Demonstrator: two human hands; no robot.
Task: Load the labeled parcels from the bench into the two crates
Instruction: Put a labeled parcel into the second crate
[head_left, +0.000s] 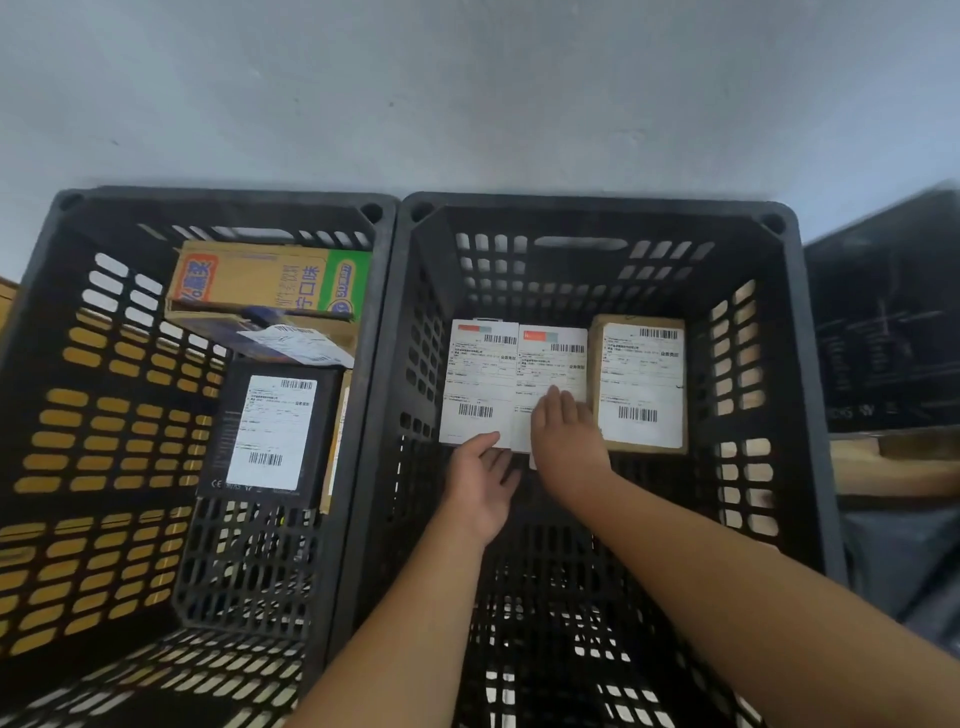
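Two black slotted crates stand side by side. In the right crate (602, 218) lie two white labeled parcels (480, 379) (553, 364) next to each other, and a brown labeled parcel (641, 384) to their right. My left hand (483, 483) touches the near edge of the left white parcel with its fingers loosely bent. My right hand (566, 441) rests flat on the second white parcel. The left crate (223, 200) holds a black labeled box (270, 431) and an orange printed carton (260, 286) with a tilted labeled parcel (296, 343) against it.
A pale wall rises behind the crates. To the right of the right crate lies a dark box (883, 322) on brown cardboard (893, 462). The near half of the right crate's floor is bare mesh.
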